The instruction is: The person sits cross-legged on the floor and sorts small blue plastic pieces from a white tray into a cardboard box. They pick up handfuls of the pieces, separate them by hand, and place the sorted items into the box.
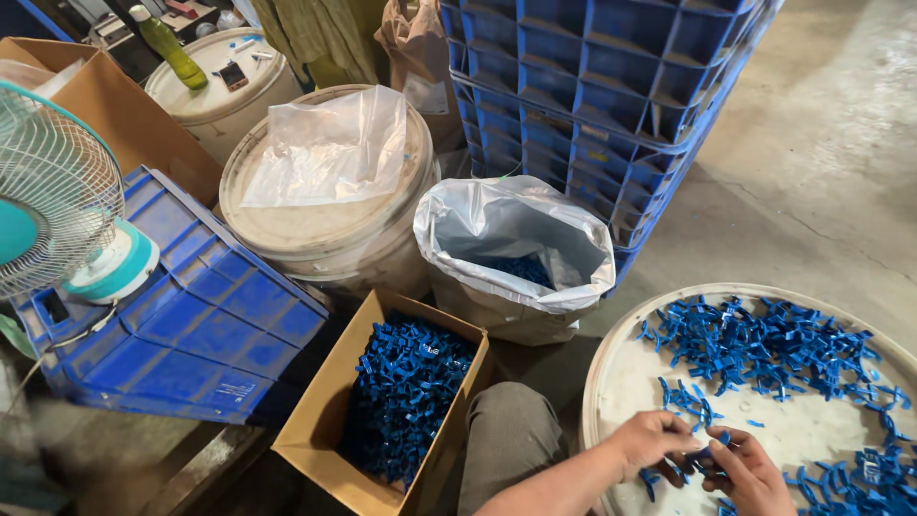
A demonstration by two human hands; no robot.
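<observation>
At lower right, your left hand [654, 441] and right hand [750, 470] pinch blue clips [705, 457] together over the white tray [621, 382]; you seem mid-sort, the box [325, 420] waiting lower centre.

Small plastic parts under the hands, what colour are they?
Blue, all of them, spread on the round whitish tray; head view.

At the lower right of the frame, small blue plastic parts [764, 349] are seen spread across a round white tray [630, 373], where a left hand [654, 441] and a right hand [750, 473] are closed together on one piece. A cardboard box [320, 420] of the same parts is set at lower centre, with a lined bag [516, 244] behind it.
</observation>
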